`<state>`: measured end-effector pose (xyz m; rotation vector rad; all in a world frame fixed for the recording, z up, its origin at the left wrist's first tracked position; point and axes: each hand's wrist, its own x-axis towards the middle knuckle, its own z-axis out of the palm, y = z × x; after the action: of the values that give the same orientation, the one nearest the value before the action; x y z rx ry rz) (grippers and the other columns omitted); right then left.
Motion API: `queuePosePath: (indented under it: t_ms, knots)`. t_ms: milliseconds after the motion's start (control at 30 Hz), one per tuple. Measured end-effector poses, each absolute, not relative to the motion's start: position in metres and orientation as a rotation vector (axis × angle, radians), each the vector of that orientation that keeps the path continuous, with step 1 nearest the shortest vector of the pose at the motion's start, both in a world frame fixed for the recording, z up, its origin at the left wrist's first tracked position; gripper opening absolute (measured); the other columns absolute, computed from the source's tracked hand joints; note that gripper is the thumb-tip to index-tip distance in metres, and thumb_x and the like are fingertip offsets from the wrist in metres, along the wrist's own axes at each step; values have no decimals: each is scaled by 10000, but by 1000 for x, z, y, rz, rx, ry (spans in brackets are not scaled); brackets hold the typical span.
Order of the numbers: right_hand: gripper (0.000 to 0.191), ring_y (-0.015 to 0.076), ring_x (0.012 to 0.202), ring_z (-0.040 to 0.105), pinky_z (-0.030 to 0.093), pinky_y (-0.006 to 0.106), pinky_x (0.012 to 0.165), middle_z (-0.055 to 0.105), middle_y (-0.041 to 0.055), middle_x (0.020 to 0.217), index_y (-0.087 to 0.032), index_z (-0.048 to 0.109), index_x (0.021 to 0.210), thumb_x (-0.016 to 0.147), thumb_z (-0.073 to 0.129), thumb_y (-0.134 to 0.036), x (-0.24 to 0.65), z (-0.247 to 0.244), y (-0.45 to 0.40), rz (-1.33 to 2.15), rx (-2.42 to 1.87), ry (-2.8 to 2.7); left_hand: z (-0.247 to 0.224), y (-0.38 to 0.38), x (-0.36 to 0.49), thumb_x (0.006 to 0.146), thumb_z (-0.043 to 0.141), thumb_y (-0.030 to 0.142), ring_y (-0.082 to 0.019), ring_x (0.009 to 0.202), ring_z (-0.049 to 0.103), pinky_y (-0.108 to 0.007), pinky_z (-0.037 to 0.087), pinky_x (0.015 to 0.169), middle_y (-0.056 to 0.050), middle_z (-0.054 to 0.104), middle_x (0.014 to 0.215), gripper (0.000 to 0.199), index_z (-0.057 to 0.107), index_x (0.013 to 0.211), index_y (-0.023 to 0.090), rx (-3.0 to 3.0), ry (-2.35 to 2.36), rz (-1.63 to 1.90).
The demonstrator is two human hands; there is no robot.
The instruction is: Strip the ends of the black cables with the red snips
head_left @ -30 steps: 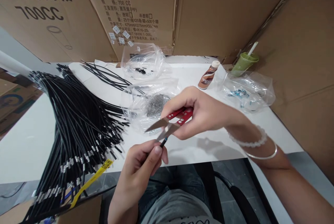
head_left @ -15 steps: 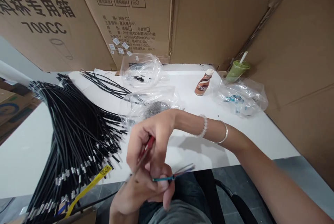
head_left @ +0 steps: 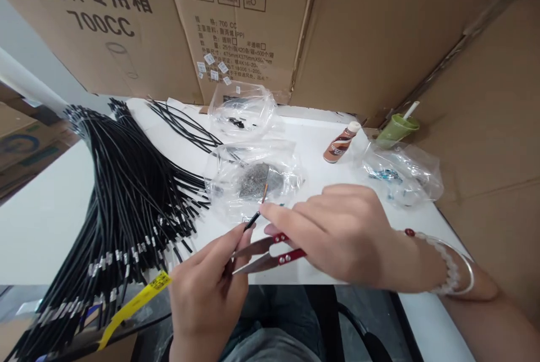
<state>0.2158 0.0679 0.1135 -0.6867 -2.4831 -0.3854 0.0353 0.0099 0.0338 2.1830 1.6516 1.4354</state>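
Note:
My left hand [head_left: 208, 289] is closed around a black cable [head_left: 252, 220], whose thin bared wires [head_left: 265, 189] point up and away from me. In my right hand [head_left: 341, 238] is a pair of thread snips [head_left: 274, 252] with red handles. The two blades stand apart and reach toward the fingers of my left hand. My right index fingertip touches the cable where the wires come out. Behind the wire tips lies a clear plastic bag [head_left: 223, 173] with a heap of small grey metal pieces [head_left: 253, 180].
A large bundle of black cables [head_left: 122, 182] fills the left of the white table [head_left: 37, 227]. A yellow tag [head_left: 135, 303] hangs near its front edge. Further back are a bag with black pieces [head_left: 240, 109], a brown bottle [head_left: 340, 144], a green cup [head_left: 399, 127] and cardboard boxes [head_left: 358, 30].
My right hand has uncrossed from over my left hand and moved right, bringing the snips into plain view. The cable's wire end now points away from me instead of right.

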Motion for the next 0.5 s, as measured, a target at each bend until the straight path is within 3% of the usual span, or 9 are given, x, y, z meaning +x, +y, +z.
queuePosePath:
  t_ms: [100,300,500]
  knots:
    - [251,112,404,475,301,284,426,562,-44,504,-111,703,891,910,454,-132,212,103,58,-497,-772,-2388,35,9,37,822,581,75,-95,593,673,-162,468,554,-24,753,805,190,680,954,168,2263,1668,1466]
    - [285,100,419,488,346,276,447,575,-53,509,-120,678,857,869,398,-68,212,104,44,-332,-977,-2285,44,10,45,789,619,9,-97,548,646,-195,481,556,-30,745,724,147,641,787,155,2457,1595,1626]
    - [320,82,423,450,320,270,426,598,-14,539,-69,665,887,956,359,-131,211,111,42,-550,-794,-2318,41,11,44,795,617,17,-88,529,636,-177,507,565,-2,734,688,219,695,949,150,2387,1539,1661]
